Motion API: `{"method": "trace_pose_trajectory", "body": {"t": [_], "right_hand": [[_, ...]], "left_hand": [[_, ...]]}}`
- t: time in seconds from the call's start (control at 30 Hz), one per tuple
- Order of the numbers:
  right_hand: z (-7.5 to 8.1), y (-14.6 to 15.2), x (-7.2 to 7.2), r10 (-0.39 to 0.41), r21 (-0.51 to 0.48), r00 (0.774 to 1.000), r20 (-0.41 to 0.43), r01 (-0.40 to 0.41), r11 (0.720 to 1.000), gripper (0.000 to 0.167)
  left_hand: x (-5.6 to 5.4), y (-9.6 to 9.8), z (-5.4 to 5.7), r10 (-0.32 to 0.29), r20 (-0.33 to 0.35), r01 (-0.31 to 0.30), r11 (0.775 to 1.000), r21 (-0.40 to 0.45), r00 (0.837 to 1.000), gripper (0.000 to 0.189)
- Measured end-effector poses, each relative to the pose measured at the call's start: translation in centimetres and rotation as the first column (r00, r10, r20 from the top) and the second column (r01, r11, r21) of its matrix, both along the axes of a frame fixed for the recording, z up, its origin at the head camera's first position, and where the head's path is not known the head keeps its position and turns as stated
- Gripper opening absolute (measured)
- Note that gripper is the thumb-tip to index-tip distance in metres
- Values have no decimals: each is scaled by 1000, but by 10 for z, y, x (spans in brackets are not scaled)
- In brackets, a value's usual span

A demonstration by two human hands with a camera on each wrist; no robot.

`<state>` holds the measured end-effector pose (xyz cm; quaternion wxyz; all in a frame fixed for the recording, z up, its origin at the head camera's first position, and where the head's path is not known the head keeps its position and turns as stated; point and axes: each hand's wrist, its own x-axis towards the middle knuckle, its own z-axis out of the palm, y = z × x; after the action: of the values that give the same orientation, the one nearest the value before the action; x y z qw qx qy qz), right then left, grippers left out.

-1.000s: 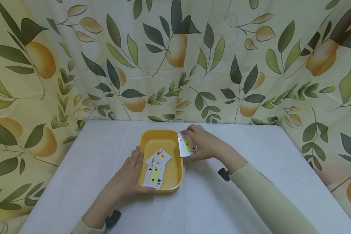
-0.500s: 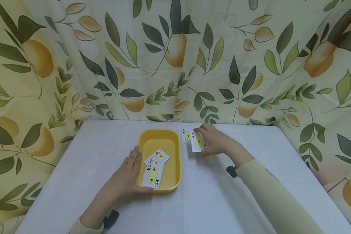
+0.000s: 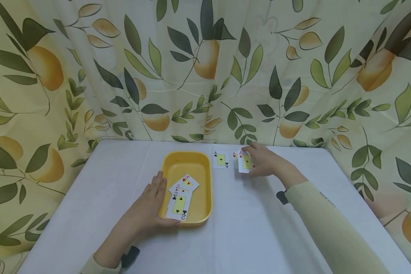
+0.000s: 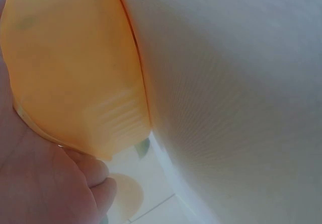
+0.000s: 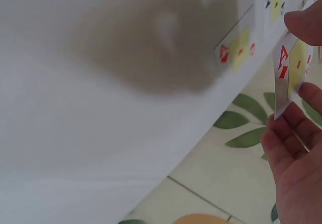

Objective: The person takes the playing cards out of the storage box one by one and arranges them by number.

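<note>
My right hand (image 3: 263, 160) pinches a playing card, the ace of diamonds (image 3: 245, 161), by its edges over the far part of the table. In the right wrist view the held card stands slightly bowed between thumb and fingers. Behind it in the head view, an ace of hearts (image 3: 234, 155) lies partly hidden; left of that lies an ace of clubs (image 3: 220, 160). My left hand (image 3: 147, 207) rests against a yellow tray (image 3: 203, 213), fingers straight along its left side and thumb at the near rim. Inside are a two of clubs (image 3: 179, 205) and overlapping heart cards (image 3: 186, 182).
A white cloth covers the table (image 3: 239, 236). Along its far edge hangs a curtain (image 3: 205, 95) printed with fruit and leaves. The tray's right wall stands just left of the ace of clubs.
My right hand has moved right from beside the tray with the ace of diamonds, uncovering the ace of clubs and part of the ace of hearts. My left hand stays at the tray.
</note>
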<state>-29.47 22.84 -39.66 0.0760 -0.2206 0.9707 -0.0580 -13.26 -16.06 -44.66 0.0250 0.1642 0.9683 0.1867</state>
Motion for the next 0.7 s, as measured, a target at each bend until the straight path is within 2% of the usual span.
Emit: {"method": "trace_pose_trajectory", "body": {"t": [0.4, 0.7], "right_hand": [[-5, 21, -14, -81, 8, 995, 60, 81, 997, 91], [-19, 33, -18, -133, 36, 984, 119, 129, 991, 86]], "left_hand": [[0, 0, 1, -1, -8, 1, 1000, 1, 1000, 141], [-1, -1, -1, 3, -11, -3, 1000, -7, 1000, 143]]}}
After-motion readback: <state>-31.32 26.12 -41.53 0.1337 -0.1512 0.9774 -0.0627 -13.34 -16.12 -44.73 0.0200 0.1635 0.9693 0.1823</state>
